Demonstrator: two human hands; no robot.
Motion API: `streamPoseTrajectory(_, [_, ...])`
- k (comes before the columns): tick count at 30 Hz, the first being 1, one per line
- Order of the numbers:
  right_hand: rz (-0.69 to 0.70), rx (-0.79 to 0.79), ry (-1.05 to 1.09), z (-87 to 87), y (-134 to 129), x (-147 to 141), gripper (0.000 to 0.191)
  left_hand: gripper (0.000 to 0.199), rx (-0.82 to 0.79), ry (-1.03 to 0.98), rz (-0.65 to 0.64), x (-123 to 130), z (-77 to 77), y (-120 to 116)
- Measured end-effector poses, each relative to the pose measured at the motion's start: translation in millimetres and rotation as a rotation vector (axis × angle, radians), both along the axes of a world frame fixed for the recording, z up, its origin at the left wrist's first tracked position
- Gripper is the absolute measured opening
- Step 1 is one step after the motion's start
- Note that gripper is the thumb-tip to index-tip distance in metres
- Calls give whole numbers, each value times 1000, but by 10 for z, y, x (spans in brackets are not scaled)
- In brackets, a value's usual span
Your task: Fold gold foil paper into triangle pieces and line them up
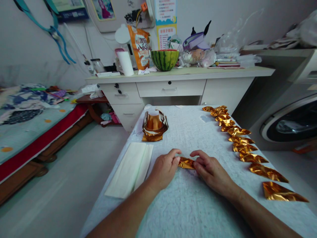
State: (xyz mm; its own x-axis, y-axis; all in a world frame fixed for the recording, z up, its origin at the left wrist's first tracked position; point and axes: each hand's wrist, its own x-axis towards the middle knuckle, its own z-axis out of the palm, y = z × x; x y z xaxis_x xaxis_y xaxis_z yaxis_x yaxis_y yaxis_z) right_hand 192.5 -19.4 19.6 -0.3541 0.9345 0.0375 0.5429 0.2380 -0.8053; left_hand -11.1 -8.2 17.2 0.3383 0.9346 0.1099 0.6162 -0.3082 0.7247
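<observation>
Between my two hands, low over the middle of the table, is a folded piece of gold foil paper. My left hand pinches its left end between thumb and fingers. The right end sits in the pinch of my right hand, whose index finger is raised and bent. Ahead and to the left stands a curled stack of gold foil sheets. Nearer me on the left lies a folded pile of pale paper. A row of folded gold foil pieces runs along the table's right edge.
The cloth-covered table reaches towards a white desk. On that desk are a cut watermelon, an orange pouch and a paper roll. A washing machine is at right, a bed at left.
</observation>
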Motion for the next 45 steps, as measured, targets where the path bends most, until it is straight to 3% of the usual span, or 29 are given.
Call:
streamPoseTrajectory(4, [8,-202,236,-6,17,24,12,26,-10,-123,-17,-49,52,8])
streamPoseTrajectory(7, [-32,-339,403,-5,34,34,14,24,17,-265,-105,-68,82,12])
streamPoseTrajectory(11, [-67,-477,468,23,48,41,14,24,-62,-328,-255,-77,89,11])
streamPoseTrajectory(14, [-78,-540,489,10,62,63,16,18,-193,-411,-248,-82,44,26])
streamPoseTrajectory(19, [-81,-457,493,-32,97,97,27,17,-470,-669,-153,-68,-43,76])
streamPoseTrajectory(22, [-16,-374,504,-18,100,112,30,22,-579,-767,-101,-60,-59,95])
streamPoseTrajectory(29, [149,-437,590,14,89,199,33,35,-777,-986,-75,-81,-65,108])
streamPoseTrajectory(36, [112,-451,644,-56,122,231,24,40,-789,-979,-88,-77,-88,107])
streamPoseTrajectory(40, [145,-520,719,-89,129,226,25,39,-704,-936,-77,-75,-135,119])
streamPoseTrajectory(45, [200,-535,742,-71,125,233,22,35,-712,-916,-115,-80,-123,123])
